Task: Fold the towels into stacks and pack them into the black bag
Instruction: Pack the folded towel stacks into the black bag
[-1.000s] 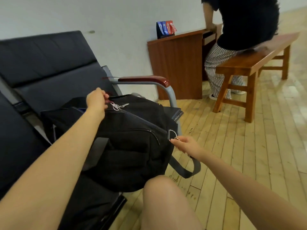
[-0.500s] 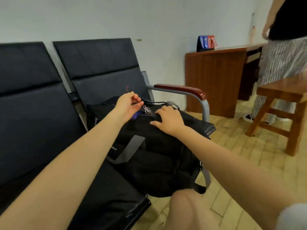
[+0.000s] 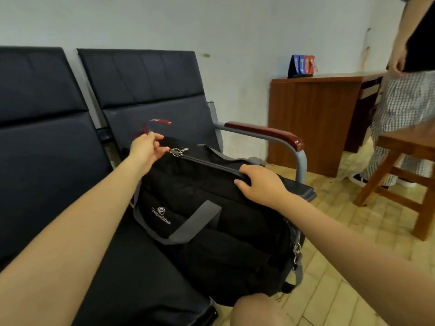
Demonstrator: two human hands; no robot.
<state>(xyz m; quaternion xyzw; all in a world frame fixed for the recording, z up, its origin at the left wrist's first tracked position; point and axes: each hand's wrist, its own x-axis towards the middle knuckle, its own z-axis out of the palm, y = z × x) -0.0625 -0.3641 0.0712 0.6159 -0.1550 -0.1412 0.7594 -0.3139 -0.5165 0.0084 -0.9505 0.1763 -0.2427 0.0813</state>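
The black bag [image 3: 211, 227] lies on the right-hand seat of a dark bench, its top zip closed along the ridge. My left hand [image 3: 146, 150] is at the zip's left end, fingers loosely spread, fingertips just touching the metal zip pull rings [image 3: 177, 151]. My right hand [image 3: 261, 184] sits on the bag's top toward its right end, fingers curled over the zip ridge and thumb below it. A grey carry handle [image 3: 195, 222] hangs down the bag's front. No towels are visible.
The bench [image 3: 47, 161] stretches left with padded seats; its metal armrest [image 3: 266, 132] with a red-brown pad is right of the bag. My knee [image 3: 259, 311] is below the bag. A wooden desk [image 3: 313, 118], a wooden bench [image 3: 404, 165] and a standing person [image 3: 409, 90] are at right.
My right hand left the ring at the bag's right end and came up onto the top ridge. My left hand stayed at the zip pulls and loosened its fingers. The person stood up.
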